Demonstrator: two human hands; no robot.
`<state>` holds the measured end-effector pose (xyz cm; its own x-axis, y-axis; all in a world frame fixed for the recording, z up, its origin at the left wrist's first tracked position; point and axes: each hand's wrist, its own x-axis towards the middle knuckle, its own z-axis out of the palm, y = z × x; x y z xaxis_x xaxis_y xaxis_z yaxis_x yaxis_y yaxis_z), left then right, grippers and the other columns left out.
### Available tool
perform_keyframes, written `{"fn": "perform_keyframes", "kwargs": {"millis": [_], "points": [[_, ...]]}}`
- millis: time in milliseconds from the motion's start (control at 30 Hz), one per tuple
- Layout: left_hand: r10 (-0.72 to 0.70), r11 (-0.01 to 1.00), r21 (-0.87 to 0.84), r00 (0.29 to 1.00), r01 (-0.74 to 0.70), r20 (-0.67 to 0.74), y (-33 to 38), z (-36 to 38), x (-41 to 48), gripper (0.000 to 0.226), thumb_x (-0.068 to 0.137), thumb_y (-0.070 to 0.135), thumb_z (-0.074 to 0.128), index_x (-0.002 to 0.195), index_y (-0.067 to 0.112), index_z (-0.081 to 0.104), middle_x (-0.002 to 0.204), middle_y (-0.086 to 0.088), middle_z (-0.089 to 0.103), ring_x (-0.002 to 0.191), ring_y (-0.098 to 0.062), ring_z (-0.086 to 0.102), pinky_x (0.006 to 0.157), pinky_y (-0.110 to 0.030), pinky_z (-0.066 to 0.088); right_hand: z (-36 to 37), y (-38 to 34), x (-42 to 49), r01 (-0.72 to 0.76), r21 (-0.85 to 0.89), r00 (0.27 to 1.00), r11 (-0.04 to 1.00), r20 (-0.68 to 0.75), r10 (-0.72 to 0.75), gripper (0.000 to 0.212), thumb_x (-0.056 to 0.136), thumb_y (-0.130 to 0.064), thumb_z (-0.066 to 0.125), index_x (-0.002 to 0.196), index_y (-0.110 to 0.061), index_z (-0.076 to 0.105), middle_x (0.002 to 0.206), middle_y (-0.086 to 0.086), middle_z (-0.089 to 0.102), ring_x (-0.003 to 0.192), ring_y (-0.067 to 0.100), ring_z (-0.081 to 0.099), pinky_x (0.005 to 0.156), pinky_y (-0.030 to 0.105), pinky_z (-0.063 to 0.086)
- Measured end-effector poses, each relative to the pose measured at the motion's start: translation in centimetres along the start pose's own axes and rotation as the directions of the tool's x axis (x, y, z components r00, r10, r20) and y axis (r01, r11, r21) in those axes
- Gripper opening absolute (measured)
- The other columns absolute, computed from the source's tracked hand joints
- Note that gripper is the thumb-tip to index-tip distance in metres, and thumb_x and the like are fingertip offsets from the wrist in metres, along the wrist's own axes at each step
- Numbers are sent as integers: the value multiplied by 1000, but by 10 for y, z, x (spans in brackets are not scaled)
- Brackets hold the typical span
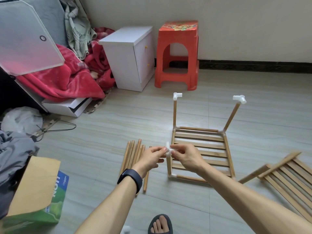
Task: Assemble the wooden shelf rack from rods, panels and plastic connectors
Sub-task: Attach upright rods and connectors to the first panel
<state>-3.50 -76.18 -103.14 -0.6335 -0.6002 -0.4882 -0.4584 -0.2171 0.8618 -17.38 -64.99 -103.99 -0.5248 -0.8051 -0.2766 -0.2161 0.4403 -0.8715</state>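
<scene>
A slatted wooden panel (200,146) lies on the floor, framed by rods and white corner connectors. Two upright rods rise from its far corners, each capped with a white connector (177,95) (239,99). A third upright rod (168,164) stands at the near left corner. My left hand (150,157) and my right hand (185,157) both pinch a white plastic connector (168,150) at the top of that rod. Several loose rods (133,156) lie on the floor behind my left hand. A second slatted panel (287,179) lies at the right.
An orange plastic stool (177,54) and a white cabinet (130,56) stand by the far wall. Red blankets (67,78) and a white box are piled at the left. A green cardboard box (38,191) sits at near left. My sandalled foot (160,224) is at the bottom edge.
</scene>
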Motion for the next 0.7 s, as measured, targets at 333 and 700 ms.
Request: {"fn": "perform_keyframes", "kwargs": {"millis": [333,700], "points": [[144,983,114,989,-144,8,-14,4,15,17,100,43,58,106,35,72,106,15,71,101,-16,71,67,-14,48,-1,14,-2,-15,35,998,999,-54,17,34,93,-34,74,124,-21,73,109,-3,77,103,9,71,95,29,57],[171,983,67,985,-170,-10,-35,5,17,11,96,45,65,95,41,75,92,29,69,94,-10,71,66,-12,50,-2,17,-6,5,-85,1000,996,-27,-8,30,92,-35,75,119,-22,77,90,-12,72,69,-14,60,67,6,43]]}}
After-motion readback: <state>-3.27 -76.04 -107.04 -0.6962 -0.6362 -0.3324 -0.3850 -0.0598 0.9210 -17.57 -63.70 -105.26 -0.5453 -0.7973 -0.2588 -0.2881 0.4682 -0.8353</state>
